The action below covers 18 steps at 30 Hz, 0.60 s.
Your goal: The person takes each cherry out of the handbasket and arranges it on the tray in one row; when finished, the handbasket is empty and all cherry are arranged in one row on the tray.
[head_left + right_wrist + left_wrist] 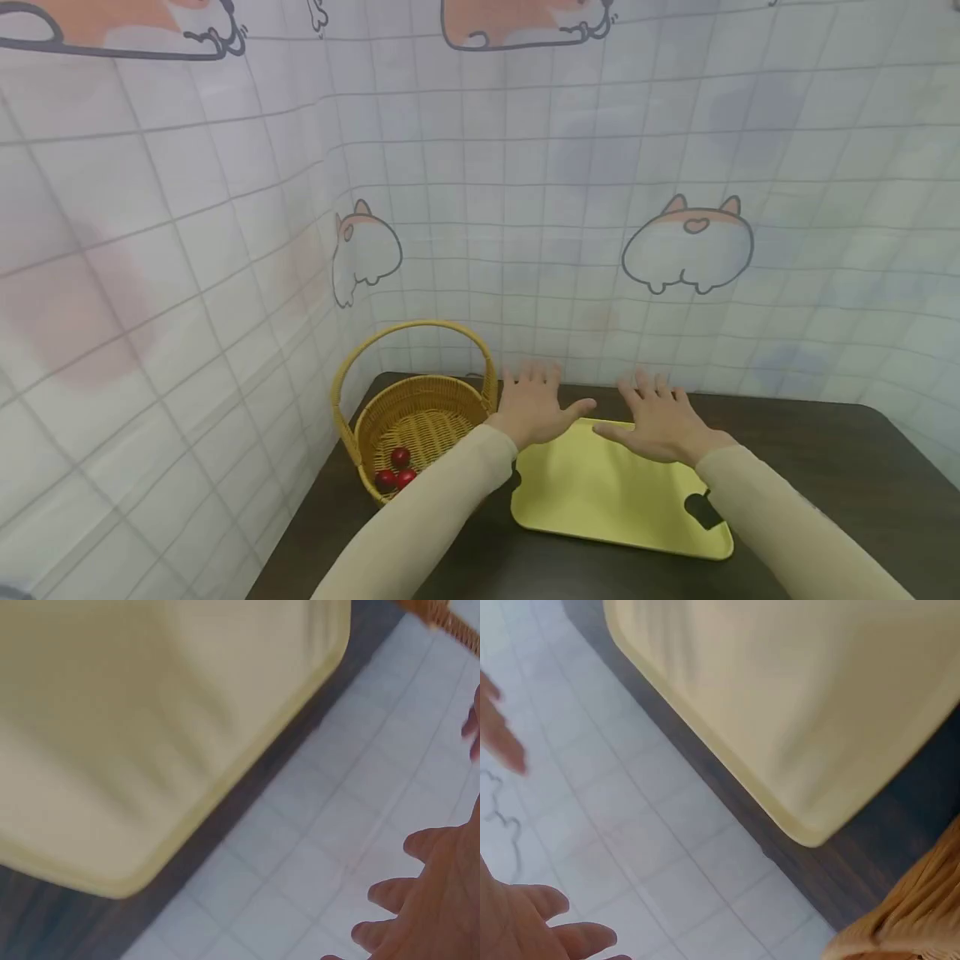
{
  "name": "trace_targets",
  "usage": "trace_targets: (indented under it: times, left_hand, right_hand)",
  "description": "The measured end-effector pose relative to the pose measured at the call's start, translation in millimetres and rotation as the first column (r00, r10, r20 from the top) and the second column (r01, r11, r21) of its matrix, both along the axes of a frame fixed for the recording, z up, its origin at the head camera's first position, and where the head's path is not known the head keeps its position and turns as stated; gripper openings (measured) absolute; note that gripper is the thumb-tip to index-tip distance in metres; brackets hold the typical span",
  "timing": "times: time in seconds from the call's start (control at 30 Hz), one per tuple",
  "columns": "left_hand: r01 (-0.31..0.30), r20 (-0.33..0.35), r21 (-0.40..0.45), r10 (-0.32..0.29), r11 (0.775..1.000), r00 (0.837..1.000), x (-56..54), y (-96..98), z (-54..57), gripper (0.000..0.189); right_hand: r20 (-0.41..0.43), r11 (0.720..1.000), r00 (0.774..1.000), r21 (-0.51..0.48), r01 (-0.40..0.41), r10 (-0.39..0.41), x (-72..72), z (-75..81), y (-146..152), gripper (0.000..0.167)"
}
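Note:
Both hands hover palm down over the far side of a yellow tray (600, 492), fingers spread and holding nothing. My left hand (534, 408) is above the tray's far left corner, close to a wicker basket (431, 387). Above the far right part is my right hand (660, 421), its thumb pointing toward the left thumb. Several small red round fruits (401, 457) lie in the basket, partly behind the left sleeve. In the right wrist view, finger shadows fall across the tray (247, 761). Fingertips of the left hand (525, 922) show at the left wrist view's lower left.
The dark wooden table (817, 467) extends right of the tray and meets a white gridded cloth (555, 233) with cartoon animals behind and at left. The basket's tall arched handle (420, 325) rises beside the left hand. A dark cutout (701, 510) marks the tray's right end.

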<state>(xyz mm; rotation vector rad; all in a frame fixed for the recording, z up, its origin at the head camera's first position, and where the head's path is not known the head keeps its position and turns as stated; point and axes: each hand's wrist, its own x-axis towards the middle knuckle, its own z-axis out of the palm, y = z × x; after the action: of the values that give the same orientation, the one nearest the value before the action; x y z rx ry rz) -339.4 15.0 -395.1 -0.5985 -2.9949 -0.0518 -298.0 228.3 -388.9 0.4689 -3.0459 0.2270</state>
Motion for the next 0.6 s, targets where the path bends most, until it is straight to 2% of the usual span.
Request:
trace_targets:
  times: [0.1, 0.23, 0.37, 0.43, 0.53, 0.6]
  left_hand:
    - [0.044, -0.008, 0.007, -0.044, 0.999, 0.999, 10.1, -2.1, -6.7, 0.097]
    - [0.089, 0.006, 0.026, -0.089, 0.996, 0.996, 28.8, -14.6, -14.3, 0.094]
    - [0.115, 0.017, 0.103, -0.118, 0.988, 0.993, 46.9, -34.1, -20.7, 0.088]
    - [0.132, -0.008, 0.153, -0.133, 0.979, 0.991, 53.0, -46.5, -24.0, 0.081]
    - [0.129, -0.081, 0.284, -0.110, 0.950, 0.991, 57.4, -68.7, -28.7, 0.062]
    - [0.118, -0.145, 0.412, -0.063, 0.904, 0.987, 58.6, -84.8, -30.8, 0.046]
  right_hand:
    - [0.018, 1.000, 1.000, -0.024, -0.020, 0.021, 8.7, -11.3, -4, 0.101]
    - [0.017, 0.998, 0.999, -0.058, -0.031, 0.032, 19.8, -27.3, -6, 0.098]
    - [0.005, 0.995, 0.999, -0.098, -0.031, 0.031, 34.5, -46.8, -1, 0.093]
    - [0.007, 0.990, 0.999, -0.141, -0.030, 0.031, 42.6, -56.8, 2, 0.091]
    - [-0.005, 0.974, 1.000, -0.224, -0.029, 0.029, 53.8, -70.8, 5, 0.089]
    - [-0.021, 0.959, 0.999, -0.283, -0.030, 0.025, 60.6, -79.7, 5, 0.087]
